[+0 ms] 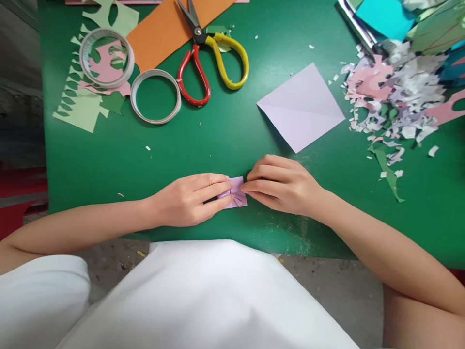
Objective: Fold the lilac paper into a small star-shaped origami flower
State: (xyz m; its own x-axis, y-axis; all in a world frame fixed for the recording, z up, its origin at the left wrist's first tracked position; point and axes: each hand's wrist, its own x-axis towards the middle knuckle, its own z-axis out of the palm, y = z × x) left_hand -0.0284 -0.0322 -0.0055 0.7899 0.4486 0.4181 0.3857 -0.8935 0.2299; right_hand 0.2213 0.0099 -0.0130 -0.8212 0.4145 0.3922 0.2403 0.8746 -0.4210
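A small folded lilac paper piece (236,193) lies on the green table (232,131) near its front edge. My left hand (191,198) pinches it from the left between thumb and fingers. From the right, my right hand (281,183) presses its fingertips on the same piece. Most of the piece is hidden under my fingers; pleated folds show at its lower edge.
A lilac paper square (301,107) lies behind my right hand. Red-and-yellow scissors (207,53), two tape rolls (106,58) (155,96), an orange sheet (163,29) and cut green paper (82,104) sit at the back left. A heap of paper scraps (395,97) fills the back right.
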